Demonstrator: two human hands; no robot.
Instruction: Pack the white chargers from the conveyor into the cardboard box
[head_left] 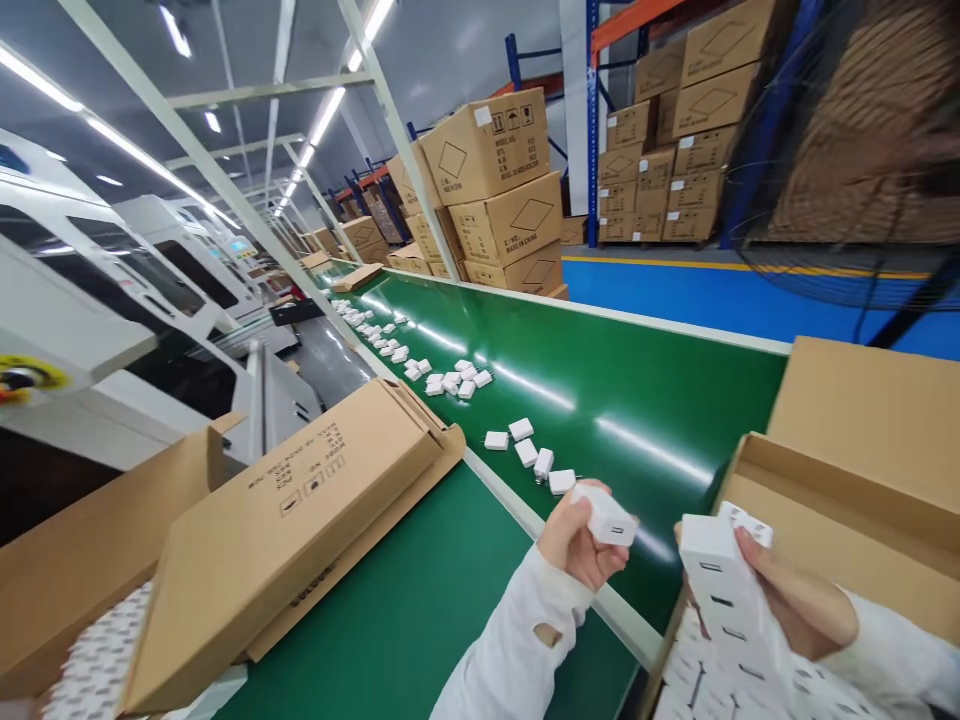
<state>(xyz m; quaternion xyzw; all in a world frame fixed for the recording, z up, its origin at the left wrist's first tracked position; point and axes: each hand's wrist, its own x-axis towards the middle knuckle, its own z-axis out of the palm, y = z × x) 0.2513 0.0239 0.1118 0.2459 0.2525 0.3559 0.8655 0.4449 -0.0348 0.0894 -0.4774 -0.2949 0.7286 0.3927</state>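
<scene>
My left hand (576, 545) is closed around one small white charger block (606, 519), held just above the green conveyor belt (600, 400). My right hand (787, 595) grips a stacked row of white charger blocks (716, 580) over an open cardboard box (840, 490) at the right, which holds more white blocks in rows (720, 680). Both wrists wear white sleeves. Several loose white blocks (529, 452) lie on the belt just beyond my left hand, and more trail away up the belt (390, 345).
An open cardboard box with its flap raised (292, 520) sits at the left, white blocks showing inside. White machines (112, 330) line the far left. Stacked cartons (502, 190) and blue pallet racks (675, 150) stand behind the belt, and a black fan guard (862, 200) at upper right.
</scene>
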